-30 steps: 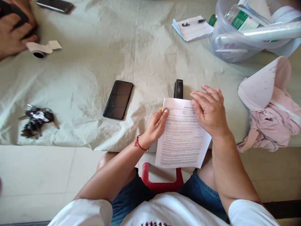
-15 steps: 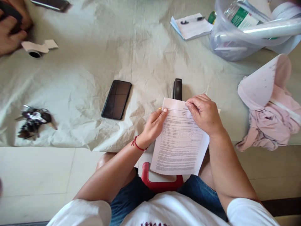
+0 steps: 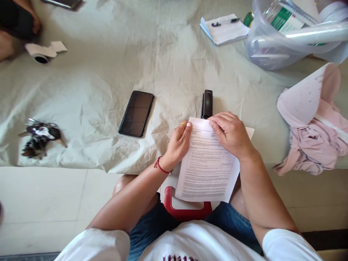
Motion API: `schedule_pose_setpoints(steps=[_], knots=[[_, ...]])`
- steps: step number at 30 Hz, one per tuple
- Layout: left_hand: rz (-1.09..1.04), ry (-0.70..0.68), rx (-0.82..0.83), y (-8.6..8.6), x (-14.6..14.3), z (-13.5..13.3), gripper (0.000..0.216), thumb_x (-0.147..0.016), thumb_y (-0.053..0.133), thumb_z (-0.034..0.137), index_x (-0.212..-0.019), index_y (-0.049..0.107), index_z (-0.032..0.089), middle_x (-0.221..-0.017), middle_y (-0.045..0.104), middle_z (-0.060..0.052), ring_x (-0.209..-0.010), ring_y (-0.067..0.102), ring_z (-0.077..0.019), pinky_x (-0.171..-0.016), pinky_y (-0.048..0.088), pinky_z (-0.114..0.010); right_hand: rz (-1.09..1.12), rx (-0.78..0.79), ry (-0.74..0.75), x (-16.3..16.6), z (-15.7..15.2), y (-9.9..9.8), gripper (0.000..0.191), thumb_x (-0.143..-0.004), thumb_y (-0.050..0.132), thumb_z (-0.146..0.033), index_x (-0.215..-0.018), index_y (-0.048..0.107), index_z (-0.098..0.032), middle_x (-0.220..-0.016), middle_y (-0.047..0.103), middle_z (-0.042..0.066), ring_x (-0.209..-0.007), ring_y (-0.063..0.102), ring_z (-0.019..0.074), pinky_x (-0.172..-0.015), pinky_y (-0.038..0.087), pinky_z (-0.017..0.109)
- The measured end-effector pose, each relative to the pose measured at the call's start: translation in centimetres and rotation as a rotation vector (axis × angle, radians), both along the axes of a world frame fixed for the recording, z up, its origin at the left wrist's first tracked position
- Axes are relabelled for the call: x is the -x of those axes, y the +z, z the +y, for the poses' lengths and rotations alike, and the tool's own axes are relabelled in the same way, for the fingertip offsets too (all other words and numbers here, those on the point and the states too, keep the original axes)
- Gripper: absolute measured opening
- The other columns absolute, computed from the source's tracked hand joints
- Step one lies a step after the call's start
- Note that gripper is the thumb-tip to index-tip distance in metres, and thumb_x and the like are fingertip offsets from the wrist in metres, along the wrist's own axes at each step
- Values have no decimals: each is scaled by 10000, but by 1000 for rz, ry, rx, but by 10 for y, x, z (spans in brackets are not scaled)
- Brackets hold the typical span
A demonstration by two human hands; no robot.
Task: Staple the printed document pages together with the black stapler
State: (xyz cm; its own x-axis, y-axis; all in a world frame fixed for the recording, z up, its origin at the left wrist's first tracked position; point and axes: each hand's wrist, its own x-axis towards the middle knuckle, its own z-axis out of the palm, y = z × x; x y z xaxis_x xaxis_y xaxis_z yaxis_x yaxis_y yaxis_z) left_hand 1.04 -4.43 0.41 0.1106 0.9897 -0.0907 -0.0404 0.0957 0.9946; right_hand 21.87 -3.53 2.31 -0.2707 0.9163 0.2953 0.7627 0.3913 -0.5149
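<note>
A printed sheet of paper (image 3: 206, 170) lies over the near edge of the cloth-covered table (image 3: 114, 79), its lower half hanging above my lap. My left hand (image 3: 178, 145) pinches the sheet's upper left edge, fingers closed on it. My right hand (image 3: 231, 135) rests on the sheet's top, fingers curled and pressed onto the upper edge; another sheet's corner pokes out to its right. A black stapler (image 3: 207, 103) lies just beyond the paper's top edge, close to my right fingertips.
A black phone (image 3: 136, 113) lies left of the stapler and a bunch of keys (image 3: 39, 139) further left. A clipboard with a pen (image 3: 224, 29), a clear plastic tub (image 3: 282, 40), pink cloth (image 3: 312, 141), and a tape roll (image 3: 40, 54) lie around. Another person's arm (image 3: 7, 45) shows top left.
My right hand has slid left along the paper's top and curled its fingers over the edge. The sheet shifted slightly toward me. The other person's hand drew back from the tape roll.
</note>
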Motion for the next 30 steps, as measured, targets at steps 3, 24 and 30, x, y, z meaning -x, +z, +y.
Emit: schedule_pose_setpoints(steps=[3,24,30], knots=[[17,-20,-10,1,0,-1,627,-990,644,797,-722,511,246,-718,452,9,-661,362,-168,-651,307,-369,-35,10,-22,3,-4,6,363,-1145,496,-380,-969,790,-260,-936,816,52,-902,718,253,-920,530,436],[169,-139,-223,-5,-2,-2,611,-1069,466,797,-774,437,262,-671,396,44,-580,335,-132,-556,337,-320,213,210,9,27,-1,21,263,-1068,621,-290,-815,654,-231,-840,717,30,-833,652,200,-785,464,337],[227,-150,-175,0,10,5,576,-1108,505,696,-749,414,255,-660,375,51,-589,325,-130,-579,318,-315,191,366,57,7,2,22,284,-1061,625,-384,-846,722,-226,-820,733,16,-769,651,177,-756,454,323]])
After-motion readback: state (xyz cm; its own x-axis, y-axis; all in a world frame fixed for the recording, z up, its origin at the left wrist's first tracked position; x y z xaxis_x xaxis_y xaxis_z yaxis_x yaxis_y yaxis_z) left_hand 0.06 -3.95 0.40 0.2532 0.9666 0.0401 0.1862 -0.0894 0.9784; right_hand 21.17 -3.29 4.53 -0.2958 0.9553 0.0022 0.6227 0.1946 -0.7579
